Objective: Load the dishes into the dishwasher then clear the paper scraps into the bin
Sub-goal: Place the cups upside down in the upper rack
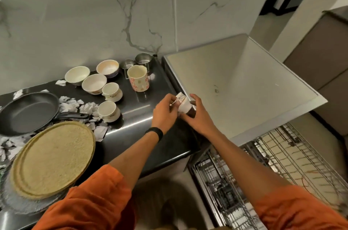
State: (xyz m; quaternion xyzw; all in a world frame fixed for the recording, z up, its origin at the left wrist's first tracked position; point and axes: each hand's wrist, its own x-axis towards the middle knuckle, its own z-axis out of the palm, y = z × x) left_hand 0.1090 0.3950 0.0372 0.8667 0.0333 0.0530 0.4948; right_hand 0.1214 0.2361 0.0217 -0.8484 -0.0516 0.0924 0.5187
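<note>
Both hands hold a small white cup (183, 102) with a dark base over the right end of the dark counter (135, 116). My left hand (164, 113) pinches its left side, and my right hand (197, 116) curls round its right side. Two similar small cups (111, 91) (108, 111), three bowls (94, 83) and a tall patterned mug (138, 78) stand on the counter. Torn paper scraps (82, 107) lie around a black frying pan (26, 113). The dishwasher's wire rack (273, 163) is pulled out at lower right.
A round woven mat (54, 160) lies on a grey plate at lower left. Two steel cups (143, 59) stand against the marble wall. A pale cabinet top (244, 86) sits right of the counter, above the rack. A white cable hangs down the wall.
</note>
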